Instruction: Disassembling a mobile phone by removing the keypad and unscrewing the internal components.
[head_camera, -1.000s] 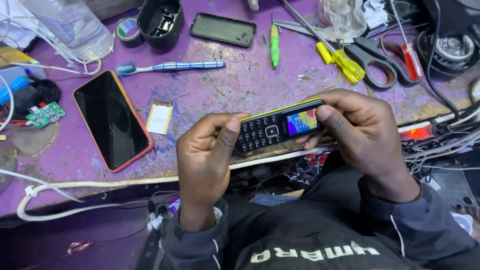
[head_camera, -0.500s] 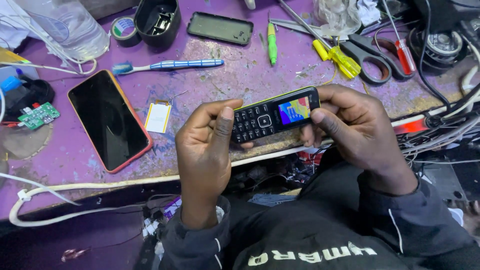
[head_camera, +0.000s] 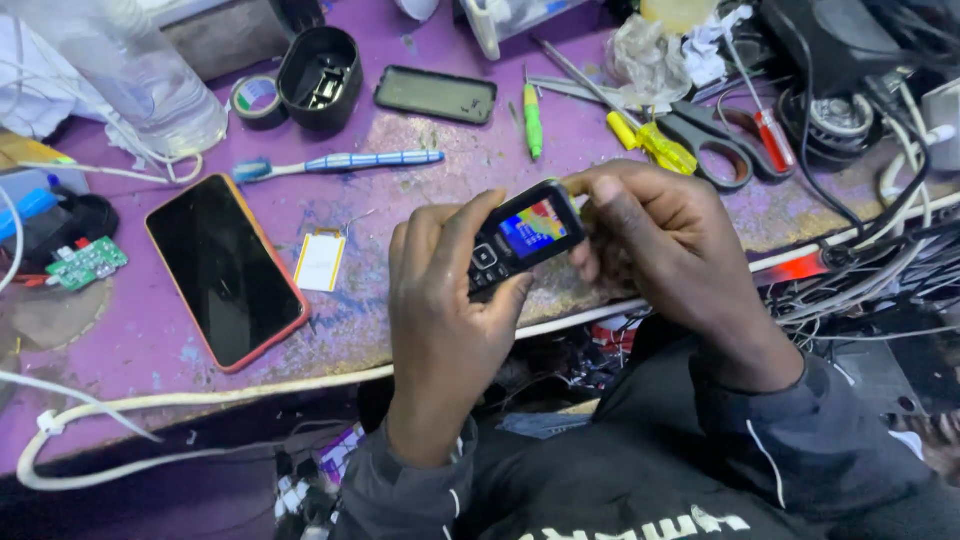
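worn purple workbench (head_camera: 420, 150) | scuffed, stained top | cluttered

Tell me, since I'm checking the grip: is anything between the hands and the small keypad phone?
Nothing visible. The left hand wraps the keypad end of the keypad phone directly, and the right hand grips its screen end. The phone is held above the purple table edge, apart from the tools lying there.
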